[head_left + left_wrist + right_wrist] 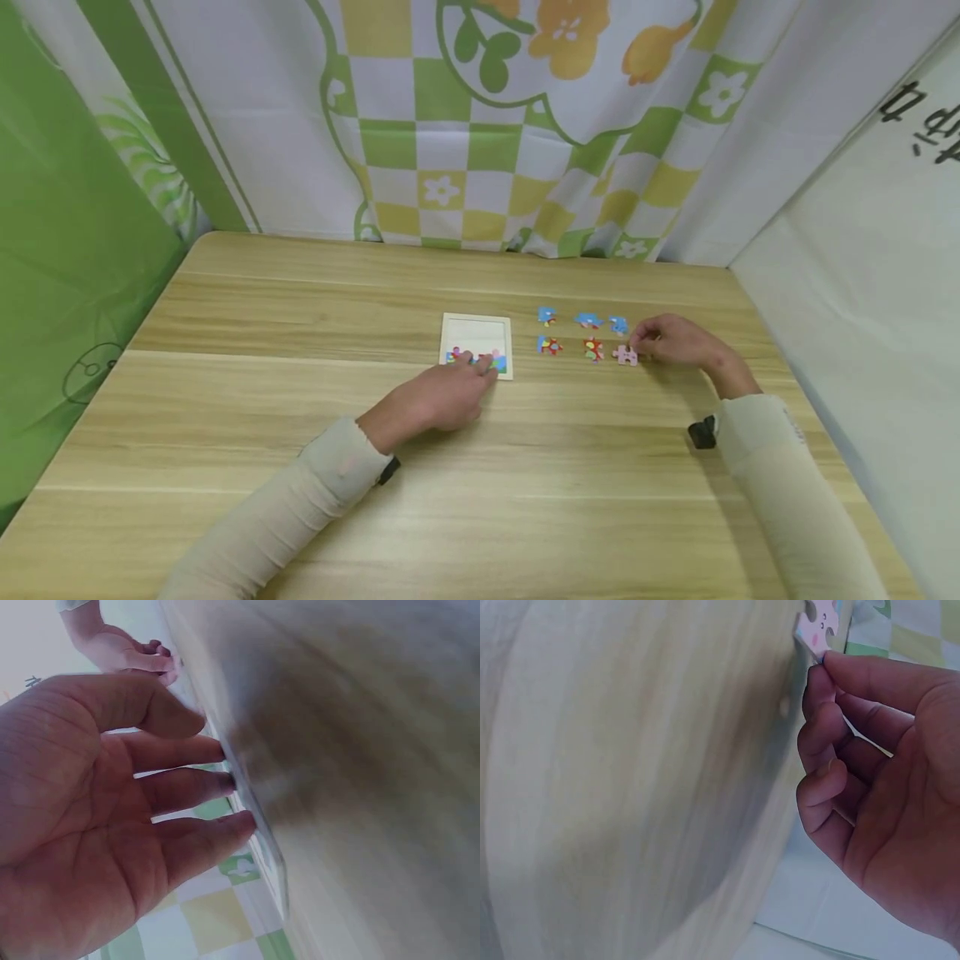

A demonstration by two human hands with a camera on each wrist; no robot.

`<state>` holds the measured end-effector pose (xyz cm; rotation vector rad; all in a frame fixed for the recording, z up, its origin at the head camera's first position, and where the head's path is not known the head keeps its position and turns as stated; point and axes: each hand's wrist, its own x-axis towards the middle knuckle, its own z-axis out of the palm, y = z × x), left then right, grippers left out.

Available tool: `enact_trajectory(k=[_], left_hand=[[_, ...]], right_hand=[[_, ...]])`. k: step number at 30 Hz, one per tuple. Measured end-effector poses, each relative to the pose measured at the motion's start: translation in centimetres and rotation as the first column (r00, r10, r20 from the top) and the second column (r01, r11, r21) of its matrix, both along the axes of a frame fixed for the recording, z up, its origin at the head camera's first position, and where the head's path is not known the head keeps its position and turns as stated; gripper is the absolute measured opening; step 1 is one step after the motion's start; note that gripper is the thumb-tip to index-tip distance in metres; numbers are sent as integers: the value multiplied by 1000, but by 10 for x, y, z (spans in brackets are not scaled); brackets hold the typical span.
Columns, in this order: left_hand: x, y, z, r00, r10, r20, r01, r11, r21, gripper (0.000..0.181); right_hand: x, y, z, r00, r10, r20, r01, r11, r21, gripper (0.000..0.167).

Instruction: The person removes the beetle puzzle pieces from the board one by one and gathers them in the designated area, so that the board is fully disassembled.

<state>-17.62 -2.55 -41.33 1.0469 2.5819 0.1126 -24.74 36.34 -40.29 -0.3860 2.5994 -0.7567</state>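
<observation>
A pink jigsaw piece (626, 356) is pinched between the thumb and index finger of my right hand (675, 340); the right wrist view shows dark dots on this piece (819, 628). My left hand (447, 393) rests its fingertips on the near part of a square puzzle tray (477, 319) with a pale rim. In the left wrist view, the fingers of the left hand (112, 802) are fairly straight and touch the tray's edge (274, 877). Colourful pieces (500, 364) lie along the tray's near side, partly hidden by the fingers. Its far half shows a bare pale base.
Between the tray and my right hand lie several loose pieces in two rows: blue ones (588, 320) farther back, a red one (593, 349) and a blue-and-red one (550, 345) nearer. The wooden table (300, 317) ends at a patterned curtain (450, 167) behind.
</observation>
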Motion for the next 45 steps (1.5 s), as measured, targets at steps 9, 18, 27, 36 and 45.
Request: enact_trajectory(k=[9,18,27,36,45], left_hand=[[2,3,5,999,17,51,-15,999,-46,60],[5,1,3,999,26,47,-24,999,-27,60],[10,1,-1,997,46,59,-45,999,-19,62],[15,4,0,997,58,49,-58,998,-1,62],[21,11,-1,998,33,52,-33,999,4,58]], right_hand=[[0,-3,-5,999,-25,-23,25,1000,3,15],[5,-3,-5,996,-33,-84,34,999,10,17],[18,-17,4,983,-32,-183,27,999,-28,16],[21,-59,18,971,50,-233,-79,990,-117,12],[13,-105,19,948,177,-263,-208,973,-96,10]])
